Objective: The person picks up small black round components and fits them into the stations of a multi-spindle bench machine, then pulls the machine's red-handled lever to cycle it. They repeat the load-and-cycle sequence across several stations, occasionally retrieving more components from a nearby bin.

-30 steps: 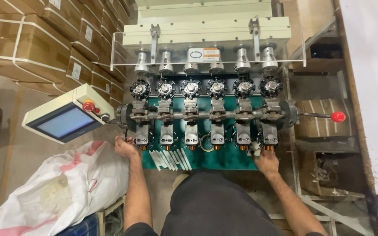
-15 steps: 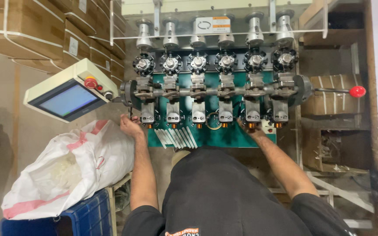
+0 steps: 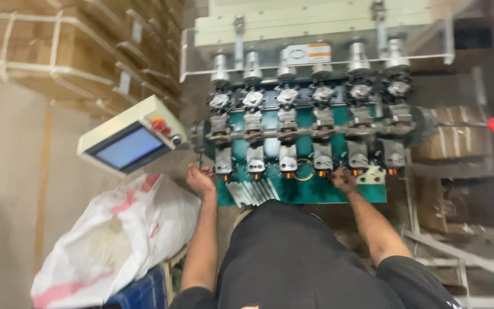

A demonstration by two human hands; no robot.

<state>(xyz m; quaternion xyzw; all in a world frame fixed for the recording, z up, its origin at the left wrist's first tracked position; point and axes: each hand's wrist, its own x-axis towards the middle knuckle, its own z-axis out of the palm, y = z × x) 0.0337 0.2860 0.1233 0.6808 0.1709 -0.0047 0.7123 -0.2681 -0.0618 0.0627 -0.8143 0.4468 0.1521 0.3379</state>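
Green machine bed (image 3: 310, 193), hands (image 3: 200, 179) at front edge

My one camera sits on my head and looks almost straight down over my own chest and both forearms. It faces the green machine (image 3: 310, 143) in front of me, which fills the upper middle of the view, near enough to reach. My left hand (image 3: 200, 179) and right hand (image 3: 343, 179) show at the machine's near edge. The picture is a little blurred.
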